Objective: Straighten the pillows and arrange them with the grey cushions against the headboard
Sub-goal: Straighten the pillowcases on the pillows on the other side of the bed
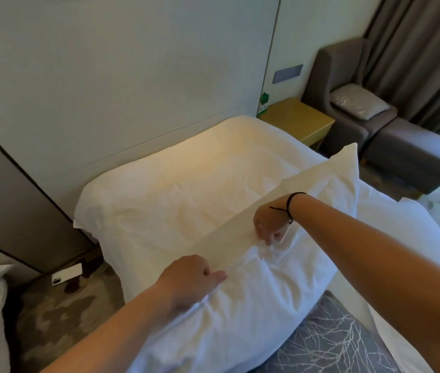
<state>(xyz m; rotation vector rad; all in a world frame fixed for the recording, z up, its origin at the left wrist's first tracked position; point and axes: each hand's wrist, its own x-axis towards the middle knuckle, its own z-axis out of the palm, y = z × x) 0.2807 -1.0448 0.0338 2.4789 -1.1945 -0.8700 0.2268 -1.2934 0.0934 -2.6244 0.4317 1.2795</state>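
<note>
- The white pillow (pixel 253 300) lies diagonally across the bed (pixel 159 200), short of the headboard (pixel 105 84).
- The left hand (pixel 189 281) presses on its near-left end with the fingers curled.
- The right hand (pixel 270 224) pinches a fold of the case at the top seam.
- Handling, judged: light, soft and compliant; the case bunches easily. Grip at the corners or seams.
- A grey patterned cushion (pixel 329 343) lies touching the pillow's near side.

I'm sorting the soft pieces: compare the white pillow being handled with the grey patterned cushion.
The white pillow is plain; the grey patterned cushion bears pale branching lines. Both hands hold the pillow, left hand and right hand; neither touches the cushion. Both lie on the bed.
</note>
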